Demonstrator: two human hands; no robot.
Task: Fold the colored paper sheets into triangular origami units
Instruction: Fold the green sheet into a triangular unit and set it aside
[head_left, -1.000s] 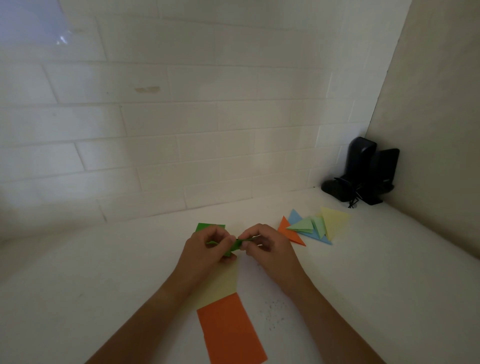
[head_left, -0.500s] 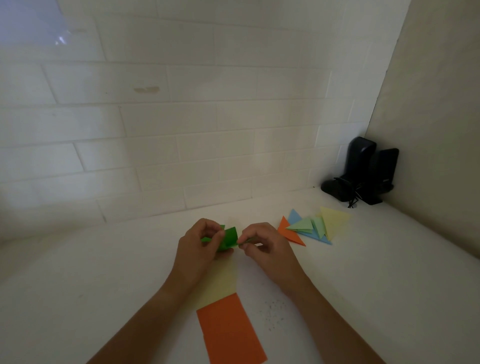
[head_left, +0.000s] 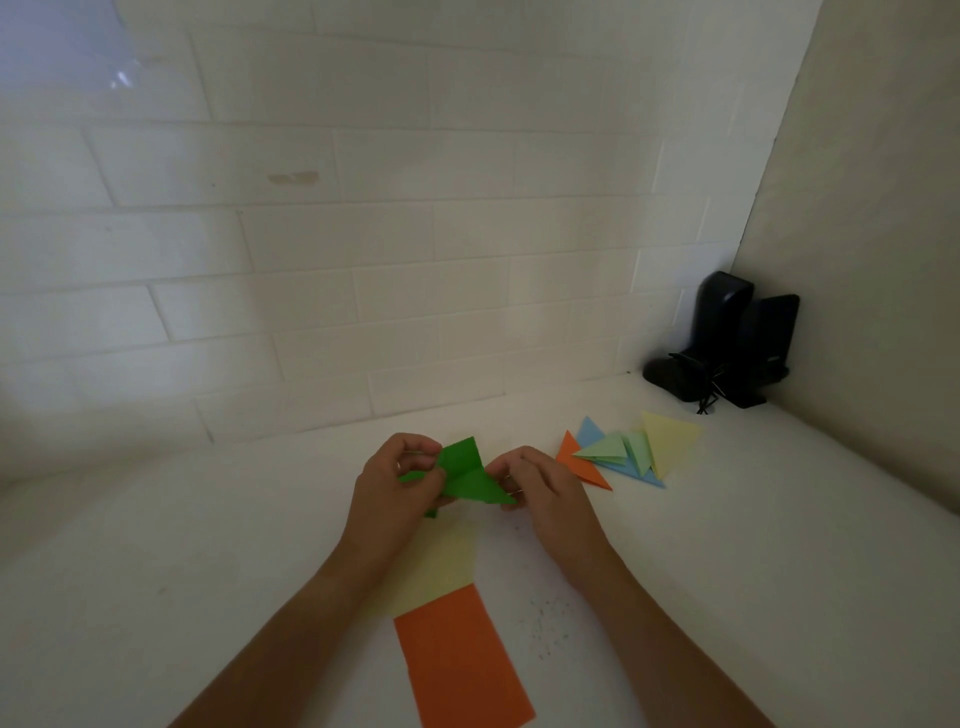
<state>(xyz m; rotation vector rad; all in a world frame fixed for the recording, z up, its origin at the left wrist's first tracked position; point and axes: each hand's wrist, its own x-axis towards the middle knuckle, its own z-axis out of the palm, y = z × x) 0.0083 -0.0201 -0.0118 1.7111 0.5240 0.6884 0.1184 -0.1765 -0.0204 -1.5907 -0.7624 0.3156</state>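
Head view shows our left hand and right hand pinching the green sheet above the table, now opened from a narrow strip into flaps, so folding is mid-way.

Green paper: partly folded, creases visible, held above white table, pointed flap directed right. Orange sheet: flat, unfolded, laid nearest to the viewer. Pale yellow sheet: flat, partly covered by orange sheet's far edge. Finished triangular units: orange, blue, light green, yellow, overlapped in cluster on the right.
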